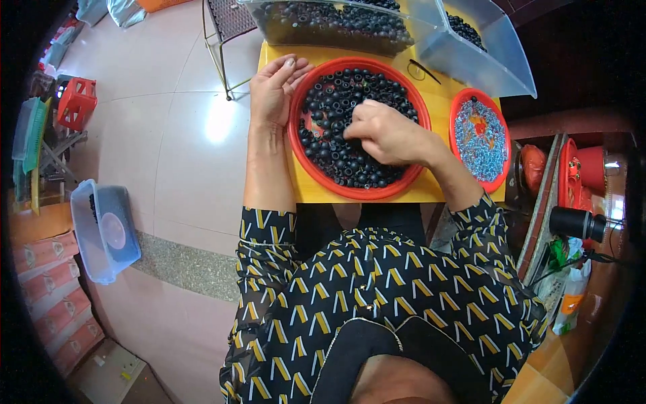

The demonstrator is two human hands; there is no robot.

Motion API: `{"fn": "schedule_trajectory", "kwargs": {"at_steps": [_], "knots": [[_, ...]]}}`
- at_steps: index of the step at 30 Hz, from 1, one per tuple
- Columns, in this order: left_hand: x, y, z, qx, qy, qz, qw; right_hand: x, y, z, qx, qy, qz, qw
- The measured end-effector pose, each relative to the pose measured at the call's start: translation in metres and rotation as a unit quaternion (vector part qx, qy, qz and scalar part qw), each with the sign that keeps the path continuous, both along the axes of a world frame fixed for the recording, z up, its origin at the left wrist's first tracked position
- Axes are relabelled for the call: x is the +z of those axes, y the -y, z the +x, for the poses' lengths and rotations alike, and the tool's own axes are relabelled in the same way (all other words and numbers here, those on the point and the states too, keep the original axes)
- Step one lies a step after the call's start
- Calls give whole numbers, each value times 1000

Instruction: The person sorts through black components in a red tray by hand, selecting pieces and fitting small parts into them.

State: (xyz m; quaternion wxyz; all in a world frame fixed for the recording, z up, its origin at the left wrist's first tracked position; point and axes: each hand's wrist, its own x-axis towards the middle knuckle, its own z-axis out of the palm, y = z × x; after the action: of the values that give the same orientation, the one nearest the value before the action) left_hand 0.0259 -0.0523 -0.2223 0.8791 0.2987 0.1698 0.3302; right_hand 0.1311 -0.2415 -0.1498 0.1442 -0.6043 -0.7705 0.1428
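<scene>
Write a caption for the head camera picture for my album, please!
Left hand beside a round red tray on a yellow table, right hand over the tray's small black pieces.

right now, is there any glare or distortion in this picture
Head view: a white glare patch on the tiled floor; head view: black corners, with straight edges bowing toward the rim; head view: black beads in the round red tray look distinct.

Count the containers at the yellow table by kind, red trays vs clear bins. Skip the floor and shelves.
Red trays: 2 (large red tray, small red tray)
Clear bins: 2 (left clear bin, right clear bin)
Total: 4
</scene>
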Motion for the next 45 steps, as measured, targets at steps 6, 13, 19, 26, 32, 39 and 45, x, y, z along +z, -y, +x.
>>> {"fn": "schedule_trajectory", "kwargs": {"at_steps": [6, 13, 19, 26, 32, 39, 45], "knots": [[-4, -4, -9, 9, -2, -2, 1000, -5, -19, 6, -63, -8, 94, 994], [-5, -1, -4, 2, -2, -1, 1000, -17, -32, -13, -59, 4, 109, 992], [-4, -1, -4, 2, 3, 0, 1000, -25, -43, -18, -61, 57, 114, 990], [-7, -5, -4, -3, -1, 9, 1000, 1, -7, 2, -151, -97, 122, 976], [-2, -3, -4, 3, -5, 17, 1000, 8, 5, -21, -44, -1, -50, 998], [-7, -3, -5, 0, -1, 12, 1000, 4, -2, -8, -101, -7, 47, 994], [-6, -3, -4, -1, -3, 10, 1000, -1, 4, -4, -152, -23, 53, 987]]}}
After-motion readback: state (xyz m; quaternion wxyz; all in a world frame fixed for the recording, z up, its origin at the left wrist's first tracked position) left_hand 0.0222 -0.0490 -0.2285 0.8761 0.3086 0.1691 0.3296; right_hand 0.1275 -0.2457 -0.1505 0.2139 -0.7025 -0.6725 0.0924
